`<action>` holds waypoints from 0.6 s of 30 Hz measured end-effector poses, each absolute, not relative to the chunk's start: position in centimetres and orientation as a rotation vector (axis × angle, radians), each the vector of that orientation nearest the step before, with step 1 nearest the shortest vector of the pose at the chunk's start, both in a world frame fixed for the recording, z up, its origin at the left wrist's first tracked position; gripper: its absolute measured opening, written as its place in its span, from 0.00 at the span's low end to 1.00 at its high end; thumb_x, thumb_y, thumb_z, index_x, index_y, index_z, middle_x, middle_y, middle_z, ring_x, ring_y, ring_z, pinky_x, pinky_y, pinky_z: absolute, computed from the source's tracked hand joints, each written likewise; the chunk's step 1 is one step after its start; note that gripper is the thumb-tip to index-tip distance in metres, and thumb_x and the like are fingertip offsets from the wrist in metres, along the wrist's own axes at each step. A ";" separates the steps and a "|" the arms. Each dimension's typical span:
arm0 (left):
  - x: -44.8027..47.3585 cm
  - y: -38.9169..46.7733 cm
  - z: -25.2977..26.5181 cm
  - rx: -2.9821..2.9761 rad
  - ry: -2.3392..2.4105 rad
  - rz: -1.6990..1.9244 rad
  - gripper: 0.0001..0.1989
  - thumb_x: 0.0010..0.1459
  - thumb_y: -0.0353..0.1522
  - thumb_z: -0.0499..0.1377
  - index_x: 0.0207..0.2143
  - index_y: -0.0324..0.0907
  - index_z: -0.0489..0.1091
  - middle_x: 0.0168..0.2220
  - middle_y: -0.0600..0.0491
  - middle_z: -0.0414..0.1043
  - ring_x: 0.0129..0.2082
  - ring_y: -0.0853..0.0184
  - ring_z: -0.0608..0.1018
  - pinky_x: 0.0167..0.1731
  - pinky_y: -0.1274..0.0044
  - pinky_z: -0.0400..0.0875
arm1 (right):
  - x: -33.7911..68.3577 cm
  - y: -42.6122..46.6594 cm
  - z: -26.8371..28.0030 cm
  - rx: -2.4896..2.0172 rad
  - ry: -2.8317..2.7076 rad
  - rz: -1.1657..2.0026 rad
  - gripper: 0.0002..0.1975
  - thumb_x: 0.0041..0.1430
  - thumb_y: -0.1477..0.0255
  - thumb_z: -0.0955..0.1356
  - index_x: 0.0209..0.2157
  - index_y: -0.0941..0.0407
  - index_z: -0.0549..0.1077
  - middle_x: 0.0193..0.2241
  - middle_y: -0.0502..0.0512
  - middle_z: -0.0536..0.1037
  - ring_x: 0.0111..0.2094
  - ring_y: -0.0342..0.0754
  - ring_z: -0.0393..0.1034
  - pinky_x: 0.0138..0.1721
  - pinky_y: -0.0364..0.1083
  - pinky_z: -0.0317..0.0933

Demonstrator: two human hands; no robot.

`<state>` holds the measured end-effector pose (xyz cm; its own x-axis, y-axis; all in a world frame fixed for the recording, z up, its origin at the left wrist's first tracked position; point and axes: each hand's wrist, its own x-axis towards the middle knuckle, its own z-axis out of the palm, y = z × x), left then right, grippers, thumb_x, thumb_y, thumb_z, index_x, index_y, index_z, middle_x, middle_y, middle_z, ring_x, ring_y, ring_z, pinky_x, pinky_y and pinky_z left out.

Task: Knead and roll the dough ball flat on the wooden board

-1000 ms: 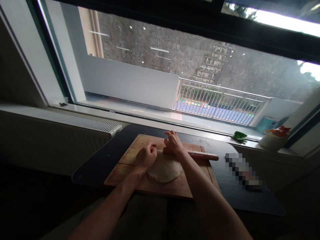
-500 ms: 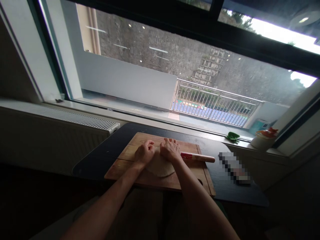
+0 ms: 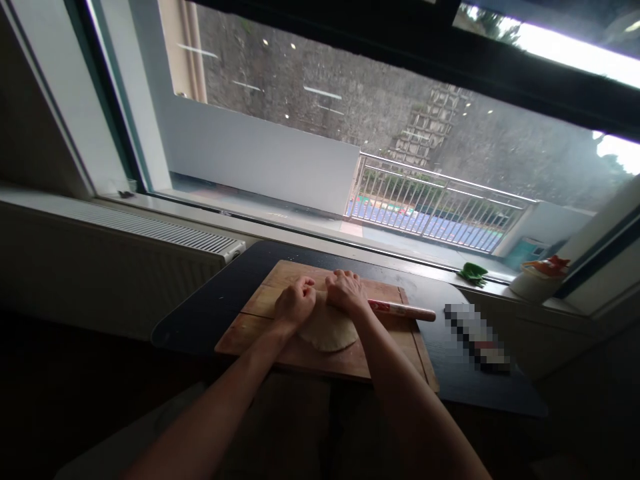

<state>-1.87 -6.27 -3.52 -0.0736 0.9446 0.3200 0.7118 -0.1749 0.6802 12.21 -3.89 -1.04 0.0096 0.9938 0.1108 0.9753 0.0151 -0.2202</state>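
A pale, flattened sheet of dough [image 3: 327, 332] lies on a wooden cutting board [image 3: 250, 303], fanning out towards me below both hands. My left hand [image 3: 296, 303] rests at its upper left with fingers curled in; what they close on is hidden. Over the upper right of the dough, my right hand [image 3: 345, 291] bends down on the rolling pin [image 3: 407, 311]. One end of the pin sticks out to the right of that hand, with a red and white label near it. The rest of the pin is covered by the hand and dough.
The board stands on a dark table [image 3: 200, 303] against a window sill. A blurred-out flat object [image 3: 477, 340] lies on the table at right. On the sill are a green leafy item [image 3: 473, 273] and a white pot [image 3: 533, 283]. A radiator [image 3: 125, 253] stands at left.
The whole view has shifted slightly. My right hand's fingers look more bent than before, and a little more of the dough shows between my wrists. The pin still points right.
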 end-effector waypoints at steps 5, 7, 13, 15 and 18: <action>-1.9 -6.2 -3.6 1.914 1.771 1.125 0.14 0.53 0.33 0.49 0.41 0.45 0.67 0.38 0.53 0.74 0.37 0.65 0.75 0.34 0.78 0.65 | 11.9 -5.7 -1.4 -1.973 -1.961 0.039 0.20 0.59 0.60 0.54 0.46 0.51 0.66 0.47 0.58 0.66 0.48 0.54 0.57 0.46 0.52 0.52; -1.9 -6.2 -3.6 1.906 1.771 1.127 0.14 0.53 0.33 0.49 0.41 0.45 0.67 0.38 0.53 0.75 0.36 0.65 0.75 0.33 0.78 0.65 | 12.0 -5.1 -1.2 -1.977 -1.954 0.029 0.20 0.60 0.60 0.54 0.45 0.52 0.67 0.46 0.58 0.67 0.47 0.53 0.58 0.46 0.52 0.52; -1.9 -6.1 -3.9 1.902 1.758 1.130 0.13 0.54 0.34 0.48 0.40 0.46 0.67 0.32 0.55 0.75 0.32 0.66 0.75 0.29 0.79 0.64 | 12.5 -0.8 -0.7 -2.069 -1.979 0.132 0.20 0.59 0.60 0.55 0.46 0.53 0.66 0.48 0.61 0.65 0.50 0.55 0.56 0.47 0.54 0.51; -1.9 -6.0 -4.0 1.899 1.761 1.139 0.13 0.54 0.34 0.48 0.40 0.47 0.67 0.30 0.55 0.75 0.31 0.67 0.75 0.28 0.79 0.64 | 12.6 -0.1 -0.7 -2.090 -1.978 0.135 0.20 0.58 0.60 0.56 0.48 0.53 0.65 0.49 0.61 0.64 0.50 0.55 0.55 0.48 0.54 0.50; -1.9 -5.9 -4.0 1.900 1.757 1.128 0.13 0.54 0.33 0.48 0.40 0.47 0.67 0.29 0.55 0.75 0.30 0.67 0.75 0.29 0.79 0.64 | 12.5 -0.7 -0.8 -2.081 -2.004 0.119 0.20 0.60 0.60 0.54 0.48 0.52 0.65 0.49 0.60 0.64 0.50 0.55 0.55 0.47 0.54 0.50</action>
<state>-1.93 -5.94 -3.95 -0.0667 0.9419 0.3291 0.6917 -0.1940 0.6956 12.54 -0.72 -0.83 0.0508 0.9923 0.1133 0.9720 -0.0231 -0.2340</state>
